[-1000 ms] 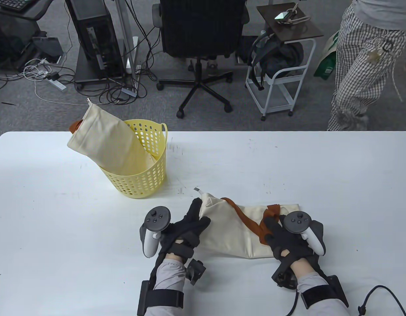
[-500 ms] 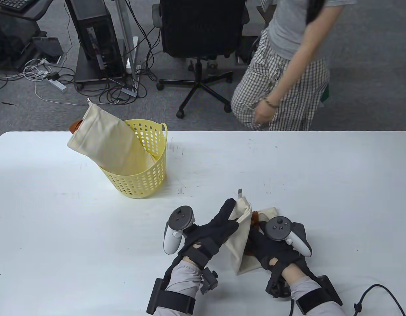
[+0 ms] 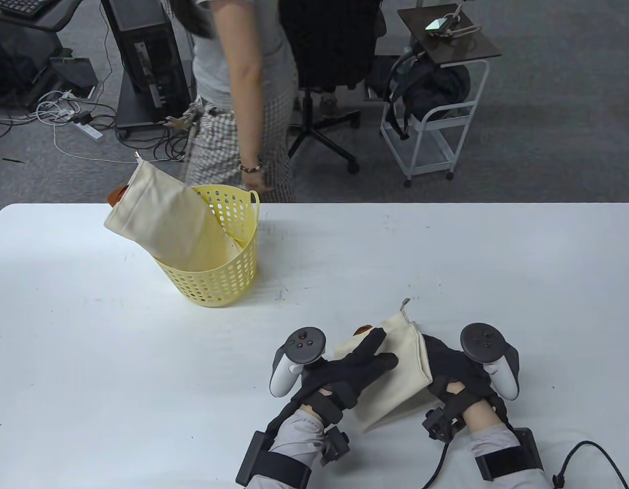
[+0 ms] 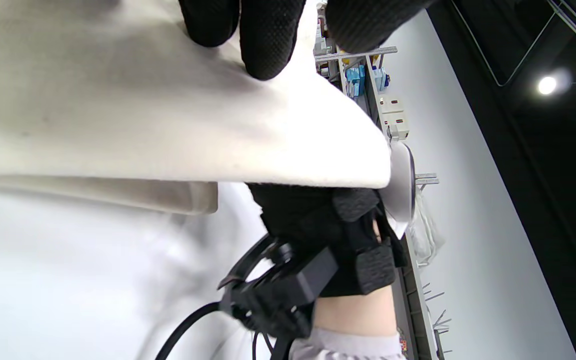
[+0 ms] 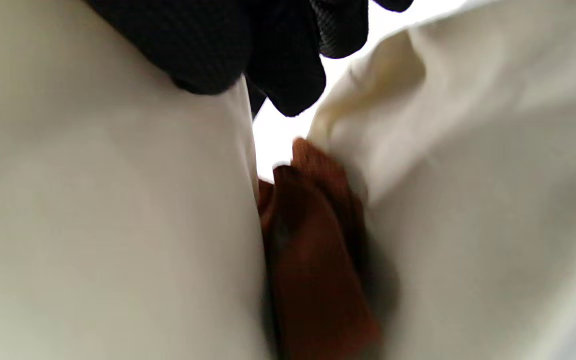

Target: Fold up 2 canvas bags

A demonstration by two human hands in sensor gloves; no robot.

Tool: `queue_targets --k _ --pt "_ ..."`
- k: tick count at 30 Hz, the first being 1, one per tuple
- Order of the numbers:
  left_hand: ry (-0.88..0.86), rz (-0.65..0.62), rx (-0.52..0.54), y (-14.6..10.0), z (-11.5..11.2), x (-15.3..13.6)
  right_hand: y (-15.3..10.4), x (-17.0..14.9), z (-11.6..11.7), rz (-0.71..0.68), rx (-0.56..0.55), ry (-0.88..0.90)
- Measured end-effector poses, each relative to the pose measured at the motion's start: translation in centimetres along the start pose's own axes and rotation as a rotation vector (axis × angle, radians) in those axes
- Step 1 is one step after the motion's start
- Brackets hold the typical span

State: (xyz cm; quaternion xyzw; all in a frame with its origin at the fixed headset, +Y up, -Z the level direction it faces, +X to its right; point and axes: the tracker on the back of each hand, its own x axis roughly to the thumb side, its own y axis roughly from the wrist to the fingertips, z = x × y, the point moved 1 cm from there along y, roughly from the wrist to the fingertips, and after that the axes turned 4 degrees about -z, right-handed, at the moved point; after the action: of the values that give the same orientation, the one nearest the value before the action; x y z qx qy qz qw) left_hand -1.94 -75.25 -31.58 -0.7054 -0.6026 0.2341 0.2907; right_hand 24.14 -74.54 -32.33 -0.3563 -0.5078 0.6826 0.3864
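- Canvas bag [image 3: 396,367]: folded over, near counter [image 3: 90,356] front edge; second bag [image 3: 166,224] in basket [image 3: 228,285].
- Left hand [image 3: 345,374]: fingers flat, pressing the top layer.
- Right hand [image 3: 454,377]: fingers tucked under the fold; grip cannot be told.
- Advice: align edges, tuck strap [image 5: 313,240] inside, press crease flat.

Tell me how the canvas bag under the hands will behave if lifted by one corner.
The canvas bag is probably floppy: its raised top layer curves over the right hand. Likely light, and apt to unfold once the left hand lets go.

Up close we see our right hand's gloved fingers [image 5: 288,75] hanging over cream canvas bag [image 5: 108,225] folds, with a blurred rust-brown strap [image 5: 318,260] tucked in the gap between two layers.
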Motion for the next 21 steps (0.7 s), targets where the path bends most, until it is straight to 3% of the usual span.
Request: queue_targets --k 6,8,12,15,21 --pt "0.106 0.036 -0.047 0.5 -1.1 -0.1 -0.2 -2.4 -0.8 0.123 0.193 0.341" --pt "0.150 0.037 -0.056 0.6 -1.3 0.0 -0.2 -2.7 -0.6 0.147 0.213 0.276" --pt "0.277 0.043 0.091 -0.3 0.1 1.1 -0.1 -2.9 -0.8 0.191 0.041 0.185" --pt "0.487 0.103 0.176 -0.9 1.0 1.3 0.1 -2.7 -0.3 0.166 0.064 0.147" --pt "0.703 0.229 0.052 0.0 -0.1 -0.3 0.6 -2.5 1.1 0.166 0.105 0.078"
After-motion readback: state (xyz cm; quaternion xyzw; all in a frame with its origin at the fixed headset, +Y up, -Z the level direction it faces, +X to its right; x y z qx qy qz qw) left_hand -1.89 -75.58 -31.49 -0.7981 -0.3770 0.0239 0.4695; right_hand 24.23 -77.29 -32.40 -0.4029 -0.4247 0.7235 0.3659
